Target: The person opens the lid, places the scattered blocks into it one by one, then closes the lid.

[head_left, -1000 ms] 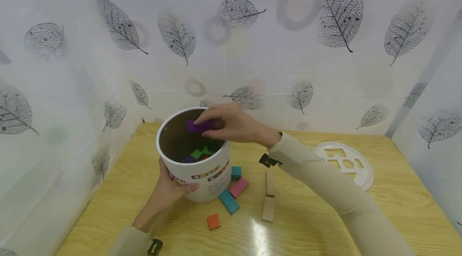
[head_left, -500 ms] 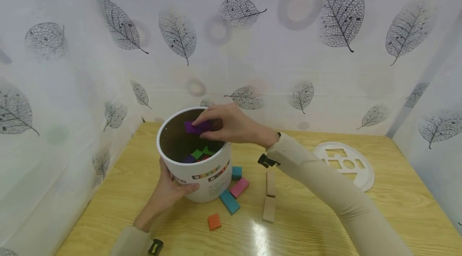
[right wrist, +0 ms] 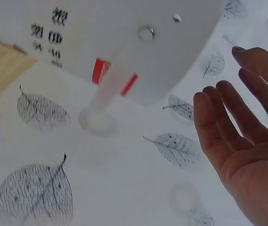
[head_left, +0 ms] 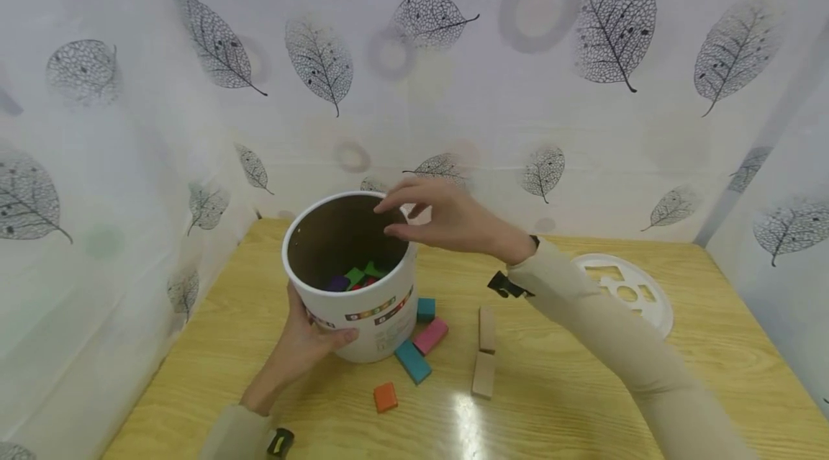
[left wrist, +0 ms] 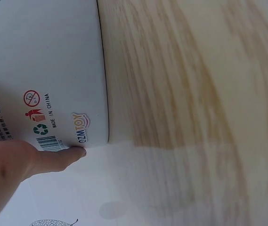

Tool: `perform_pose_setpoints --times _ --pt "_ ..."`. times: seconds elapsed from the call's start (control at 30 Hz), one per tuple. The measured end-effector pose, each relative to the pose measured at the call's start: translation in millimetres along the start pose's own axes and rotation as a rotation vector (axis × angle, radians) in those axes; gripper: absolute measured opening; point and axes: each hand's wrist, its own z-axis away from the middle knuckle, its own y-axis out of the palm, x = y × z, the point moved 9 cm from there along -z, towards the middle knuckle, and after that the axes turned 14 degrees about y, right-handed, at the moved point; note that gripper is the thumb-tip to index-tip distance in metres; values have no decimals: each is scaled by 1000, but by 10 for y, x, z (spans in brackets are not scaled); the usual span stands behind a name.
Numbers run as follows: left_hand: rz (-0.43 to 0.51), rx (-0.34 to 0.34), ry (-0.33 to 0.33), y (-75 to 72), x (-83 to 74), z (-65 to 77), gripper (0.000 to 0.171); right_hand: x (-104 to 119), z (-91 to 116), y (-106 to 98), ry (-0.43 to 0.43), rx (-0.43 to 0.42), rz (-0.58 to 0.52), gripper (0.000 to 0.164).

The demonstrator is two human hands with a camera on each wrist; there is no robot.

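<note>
My left hand [head_left: 307, 337] holds the white bucket [head_left: 369, 312], its thumb against the front wall and its fingers on the left side, mostly hidden from me. From the left wrist, I see my thumb tip just below the QZMTOY logo [left wrist: 81, 127].

My right hand [head_left: 447, 215] is at the bucket's right rim, fingers loosely spread and thumb held apart from them. The bucket stands on the worktop [head_left: 252, 291], and down inside it lie a purple block [head_left: 337, 283], green blocks [head_left: 354, 276] and something red [head_left: 370, 280] (too much covered for me to tell its shape).

Just right of the bucket are a small teal block [head_left: 425, 309], a pink block [head_left: 430, 335] and a longer teal block [head_left: 413, 361]; the orange block [head_left: 385, 397] lies nearer me. Farther right, two plain wooden blocks [head_left: 483, 375] lie end to end. Beyond my right sleeve [head_left: 602, 319], which partly covers it, is the white lid [head_left: 655, 312] with its cut-out shapes.
</note>
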Motion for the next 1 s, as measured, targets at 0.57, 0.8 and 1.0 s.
perform_pose_setpoints --times 0.57,0.8,1.0 --pt "-11 -3 -16 -27 13 1 134 -745 1183 454 217 559 451 21" --pt "-1 -1 -11 -9 21 2 133 -998 1629 881 189 651 524 22" --pt "-14 1 -23 -6 36 9 132 -996 1738 930 77 542 605 25"
